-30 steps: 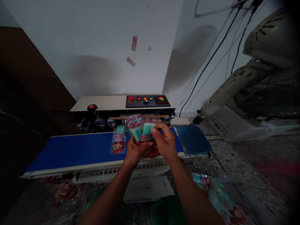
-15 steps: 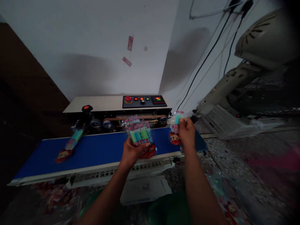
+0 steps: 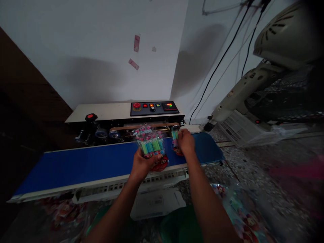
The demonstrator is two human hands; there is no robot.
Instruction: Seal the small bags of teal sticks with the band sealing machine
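Note:
My left hand is closed on a stack of clear plastic packets, each with green and blue sticks and a red-haired cartoon figure at the bottom. The stack is held over the front of a blue conveyor belt. Farther right, my right hand pinches a single packet of the same kind, its top edge at the right end of the sealing machine. The packet's lower part, with the cartoon head, hangs at the belt; my fingers cover its right side.
The machine's control panel has a red knob and a lit display. A beige fan and a white crate stand at right. Bagged packets lie at lower right, more packets at lower left. A cardboard piece is below the belt.
My right hand has moved left with its packet, up to the machine's right end. The packet that lay on the belt's left part is out of sight. My left hand stays put.

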